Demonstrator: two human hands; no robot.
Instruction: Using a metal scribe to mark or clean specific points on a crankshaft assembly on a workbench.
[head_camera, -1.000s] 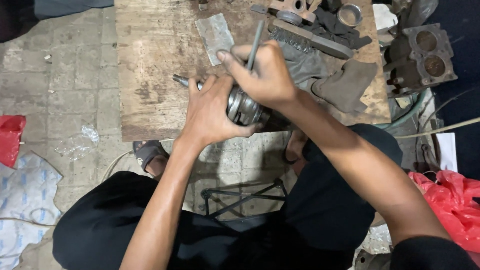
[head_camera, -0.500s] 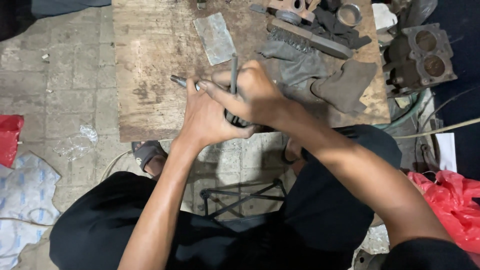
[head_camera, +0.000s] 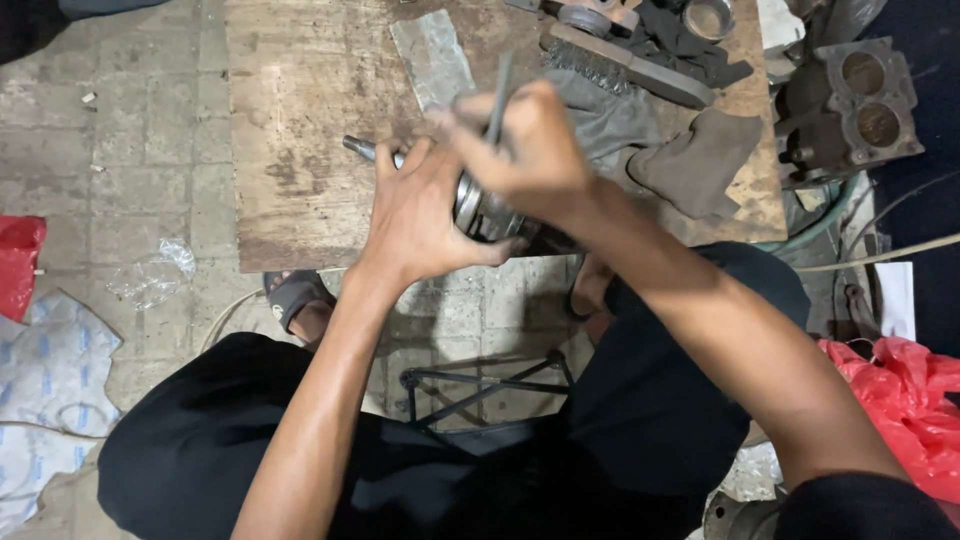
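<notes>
Head view, looking down: the left hand (head_camera: 420, 215) wraps around a round metal engine part (head_camera: 480, 210) held above the near edge of a worn wooden board (head_camera: 300, 120). The right hand (head_camera: 525, 150) grips a thin metal tool (head_camera: 497, 95) tightly, pressing it onto the part. A grey rag (head_camera: 690, 165) lies just beside them.

board left half (head_camera: 300, 130) bare, passable | right: wire brush (head_camera: 625, 60), rag (head_camera: 690, 160), engine block (head_camera: 850, 110) obstruct

Workshop: engine block (head_camera: 850, 110) (oily) beside wooden board (head_camera: 310, 130).
</notes>
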